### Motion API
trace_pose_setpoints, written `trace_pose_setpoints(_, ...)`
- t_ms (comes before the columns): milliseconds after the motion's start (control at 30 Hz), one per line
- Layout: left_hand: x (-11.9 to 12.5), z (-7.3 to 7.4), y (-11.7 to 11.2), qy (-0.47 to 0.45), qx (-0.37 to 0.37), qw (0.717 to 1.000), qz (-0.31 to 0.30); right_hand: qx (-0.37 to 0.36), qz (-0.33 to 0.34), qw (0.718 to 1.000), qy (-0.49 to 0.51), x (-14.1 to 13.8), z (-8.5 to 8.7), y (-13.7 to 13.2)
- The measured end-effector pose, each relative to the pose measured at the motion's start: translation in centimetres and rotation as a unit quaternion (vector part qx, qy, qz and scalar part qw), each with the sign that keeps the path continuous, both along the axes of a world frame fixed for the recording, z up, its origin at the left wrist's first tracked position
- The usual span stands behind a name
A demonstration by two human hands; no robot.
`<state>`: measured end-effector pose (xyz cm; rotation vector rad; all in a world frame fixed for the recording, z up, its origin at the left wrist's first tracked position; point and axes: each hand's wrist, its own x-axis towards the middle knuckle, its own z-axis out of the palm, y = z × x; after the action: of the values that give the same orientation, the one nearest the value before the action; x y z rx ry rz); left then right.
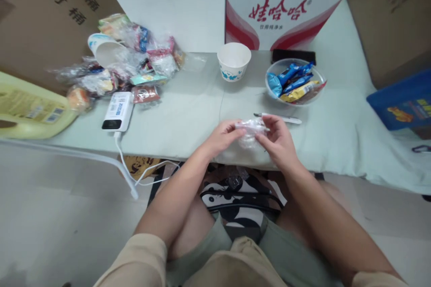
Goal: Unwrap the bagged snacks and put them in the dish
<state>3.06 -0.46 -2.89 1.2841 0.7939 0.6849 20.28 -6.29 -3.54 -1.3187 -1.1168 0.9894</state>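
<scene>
Both my hands meet over the near edge of the pale green table [188, 116]. My left hand [220, 136] pinches one end of a small clear plastic wrapper [251, 132]. My right hand [278, 139] grips its other side with curled fingers. What the wrapper contains is too blurred to tell. Just behind my right hand lies a white pen-like tool [279, 118]. A paper cup [234, 61] stands upright farther back. To its right is a clear bowl [273, 89] with several wrapped snack bars.
A heap of wrapped snacks [128, 60] and a tipped paper cup [104, 49] lie at the back left. A white power bank [118, 110] with a cable sits nearby, beside a yellow jug [30, 110]. Cardboard boxes [289, 9] line the back. A blue box [404, 101] is at right.
</scene>
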Motion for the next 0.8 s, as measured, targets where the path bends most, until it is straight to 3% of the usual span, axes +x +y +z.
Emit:
trace_pose_setpoints(100,-0.4,0.2,0.3,0.013,0.026,0.998,0.054,-0.031,0.062,0.997,-0.041,-0.3,0.4,0.0)
trace_pose_setpoints(233,-1.3,0.4,1.0,0.024,0.047,0.982,0.179,0.003,0.010,0.994,-0.106,-1.3,1.4,0.2)
trace_pose_setpoints(333,-2.1,0.8,1.5,0.037,0.043,0.977,0.206,0.044,0.092,0.978,-0.183,-2.2,3.8,2.0)
trace_pose_setpoints(400,-2.4,1.2,1.8,0.042,0.054,0.975,0.213,0.085,0.124,0.954,-0.259,-2.7,6.1,5.0)
trace_pose_setpoints(533,-2.7,1.9,2.2,0.053,0.063,0.976,0.201,0.140,-0.006,0.895,-0.424,-3.4,9.3,14.4)
trace_pose_setpoints(600,-2.9,2.1,2.2,0.062,0.074,0.976,0.195,0.129,-0.012,0.862,-0.491,-3.8,9.1,19.2)
trace_pose_setpoints(667,-3.1,2.2,2.3,0.073,0.084,0.975,0.192,0.097,0.009,0.847,-0.522,-4.0,7.9,23.0)
trace_pose_setpoints(800,-3.8,2.2,2.3,0.085,0.081,0.978,0.174,0.035,0.115,0.866,-0.485,-4.5,5.6,27.0)
